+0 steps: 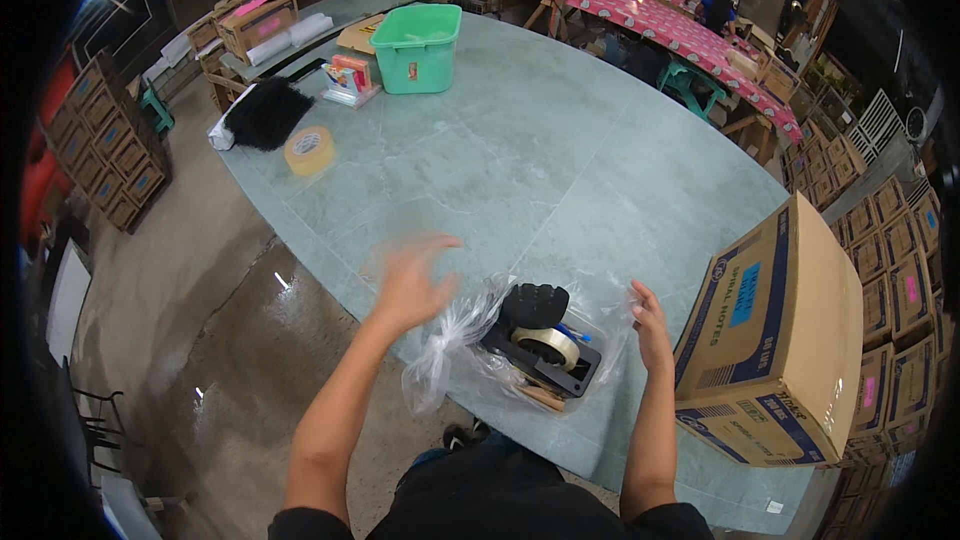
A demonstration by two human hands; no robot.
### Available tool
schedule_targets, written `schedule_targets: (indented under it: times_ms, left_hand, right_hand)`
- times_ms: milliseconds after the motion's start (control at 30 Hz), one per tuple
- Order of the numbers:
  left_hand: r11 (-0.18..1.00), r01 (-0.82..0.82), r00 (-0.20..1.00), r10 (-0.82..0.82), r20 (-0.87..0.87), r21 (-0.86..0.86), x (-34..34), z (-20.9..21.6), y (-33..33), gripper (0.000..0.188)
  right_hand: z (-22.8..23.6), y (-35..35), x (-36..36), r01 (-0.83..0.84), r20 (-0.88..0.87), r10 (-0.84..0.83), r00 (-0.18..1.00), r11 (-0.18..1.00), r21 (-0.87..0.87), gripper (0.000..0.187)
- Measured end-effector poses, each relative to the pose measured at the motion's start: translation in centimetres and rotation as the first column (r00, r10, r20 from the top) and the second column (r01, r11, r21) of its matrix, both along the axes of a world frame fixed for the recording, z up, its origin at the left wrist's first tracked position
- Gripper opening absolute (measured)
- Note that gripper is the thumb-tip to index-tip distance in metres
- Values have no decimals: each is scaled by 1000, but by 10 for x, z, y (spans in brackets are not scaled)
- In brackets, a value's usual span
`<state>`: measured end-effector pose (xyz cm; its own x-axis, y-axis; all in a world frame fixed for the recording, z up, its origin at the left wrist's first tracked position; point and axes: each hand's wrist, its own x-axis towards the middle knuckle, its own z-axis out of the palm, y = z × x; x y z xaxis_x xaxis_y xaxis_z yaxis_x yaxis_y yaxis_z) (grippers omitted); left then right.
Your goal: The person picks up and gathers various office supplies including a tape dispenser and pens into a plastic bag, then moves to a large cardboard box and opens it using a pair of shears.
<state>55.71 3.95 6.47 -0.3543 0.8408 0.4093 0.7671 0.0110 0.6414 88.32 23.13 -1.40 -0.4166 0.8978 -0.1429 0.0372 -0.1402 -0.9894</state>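
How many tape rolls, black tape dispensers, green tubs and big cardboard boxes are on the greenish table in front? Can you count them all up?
Tape rolls: 2 (the loose roll and the mounted roll)
Black tape dispenser: 1
Green tub: 1
Big cardboard box: 1
Total: 5

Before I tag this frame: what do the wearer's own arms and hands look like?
Short black sleeves, forearms bare. Left hand and right hand ungloved; no watch visible. Left is blurred, finer detail unclear.
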Motion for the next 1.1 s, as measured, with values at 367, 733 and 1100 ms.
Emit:
schedule_targets:
  times_ms: [367,733,1100]
  left_hand:
    - [843,530,561,-269,783,-90,-45,-52,100,48]
    - [526,787,514,-848,-129,-322,-77,-40,112,62]
    - [83,963,-55,-874,-483,-258,-65,-32,80,23]
  right_hand:
    - [-26,-118,53,300,442,-494,749,847,438,31]
    - [13,-225,-147,-29,498,-442,747,726,687,26]
    - [3,-249,-210,-21,491,-551,675,650,759,19]
